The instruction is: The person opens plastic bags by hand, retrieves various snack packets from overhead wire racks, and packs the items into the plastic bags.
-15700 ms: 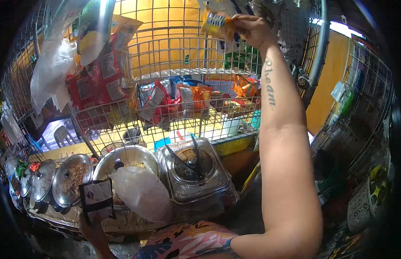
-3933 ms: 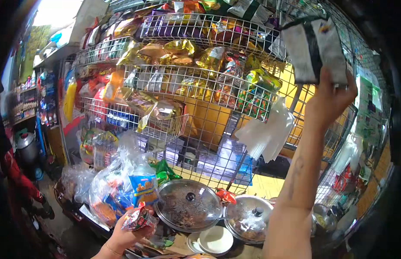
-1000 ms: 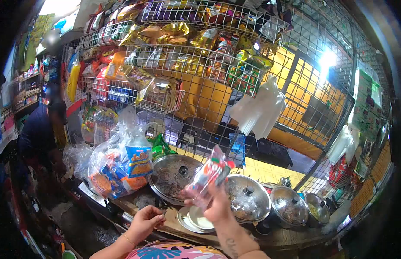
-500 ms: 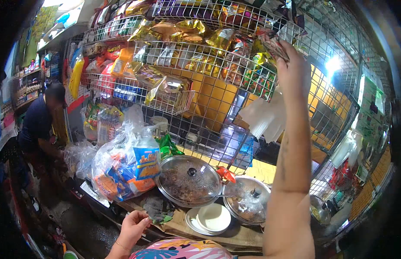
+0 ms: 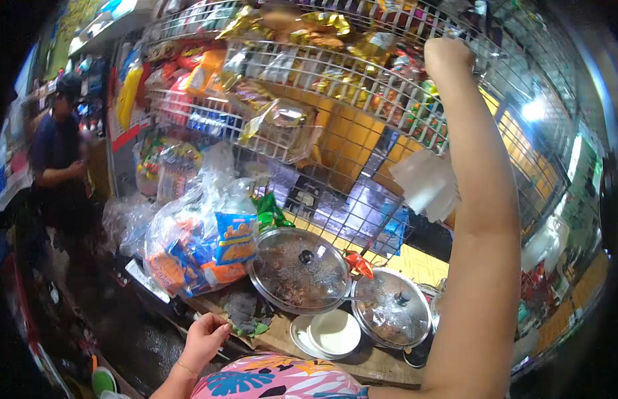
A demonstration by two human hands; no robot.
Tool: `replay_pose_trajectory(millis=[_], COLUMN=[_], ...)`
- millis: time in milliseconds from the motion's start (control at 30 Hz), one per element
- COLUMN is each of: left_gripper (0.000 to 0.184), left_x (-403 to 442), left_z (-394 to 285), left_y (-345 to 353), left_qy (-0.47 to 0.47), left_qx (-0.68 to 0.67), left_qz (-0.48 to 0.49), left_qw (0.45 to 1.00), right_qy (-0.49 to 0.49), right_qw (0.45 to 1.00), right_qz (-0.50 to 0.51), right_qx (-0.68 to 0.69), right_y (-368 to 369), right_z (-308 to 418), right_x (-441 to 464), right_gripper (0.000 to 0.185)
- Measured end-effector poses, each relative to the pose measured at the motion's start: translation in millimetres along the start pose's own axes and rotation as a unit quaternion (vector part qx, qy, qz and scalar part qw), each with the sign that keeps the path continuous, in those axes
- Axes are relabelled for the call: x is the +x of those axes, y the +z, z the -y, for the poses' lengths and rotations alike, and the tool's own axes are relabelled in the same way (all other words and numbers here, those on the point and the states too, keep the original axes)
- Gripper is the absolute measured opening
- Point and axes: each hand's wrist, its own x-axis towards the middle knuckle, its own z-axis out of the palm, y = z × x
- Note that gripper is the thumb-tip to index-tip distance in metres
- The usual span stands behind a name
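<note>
My right hand (image 5: pixel 450 56) is raised high at the upper right, at the end of the wire rack (image 5: pixel 388 80) of snack packs; its fingers curl away from view, and what they hold, if anything, is hidden. Low in the middle, my left hand (image 5: pixel 206 336) is closed with thumb against fingers, near a dark cloth (image 5: pixel 246 311) on the counter. Whether something small is in it cannot be made out. A clear bag of blue and orange snack packs (image 5: pixel 196 249) lies above my left hand. Beside it sits a glass-lidded pan (image 5: pixel 299 272).
A second lidded pan (image 5: pixel 392 309) is to the right, with stacked white bowls (image 5: pixel 334 332) in front. A red packet (image 5: pixel 359 263) lies between the pans. White plastic bags (image 5: pixel 425 183) hang on the wire grid. Another person (image 5: pixel 59 156) stands at the left.
The pack in my right hand, lifted from over the counter to the rack, is no longer visible. My left hand stays low. The other person, earlier bent over, now stands upright. The view has shifted.
</note>
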Motion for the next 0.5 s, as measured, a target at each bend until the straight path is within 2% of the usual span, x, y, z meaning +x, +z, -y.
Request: replay_pose_trajectory(millis=[33,67,100,133,233,300,367,433,500], left_gripper=[0.009,0.01,0.011,0.012,0.015,0.017,0.019,0.018,0.017], left_x=[1,1,-1,2,-5,-11,-8,-10,-15], left_z=[3,-1,-2,4,-1,-9,16,27,27], left_y=[1,2,1,0,-6,-7,-13,-21,-29], left_qy=[0.007,0.011,0.011,0.017,0.025,-0.005,0.071,0.071,0.05], left_qx=[0.022,0.042,0.059,0.083,0.103,0.075,0.092,0.116,0.095], left_qz=[0.008,0.007,-0.003,-0.003,-0.008,-0.015,-0.027,-0.035,-0.034], left_qw=[1.0,0.999,0.998,0.996,0.994,0.997,0.993,0.99,0.994], right_qy=[0.007,-0.007,-0.098,-0.114,-0.071,-0.05,-0.031,-0.033,-0.056], right_qw=[1.0,0.998,0.992,0.988,0.995,0.997,0.995,0.976,0.863], right_qz=[0.01,-0.051,-0.071,-0.085,-0.046,-0.013,0.015,0.044,0.161], right_qx=[0.017,0.032,0.035,0.052,0.061,0.061,0.089,0.209,0.475], right_y=[4,29,11,13,13,11,1,-15,21], right_z=[15,20,26,38,41,44,45,35,5], right_x=[8,28,10,14,27,27,17,-4,11], right_gripper=[0.024,0.023,0.02,0.02,0.025,0.032,0.041,0.044,0.042])
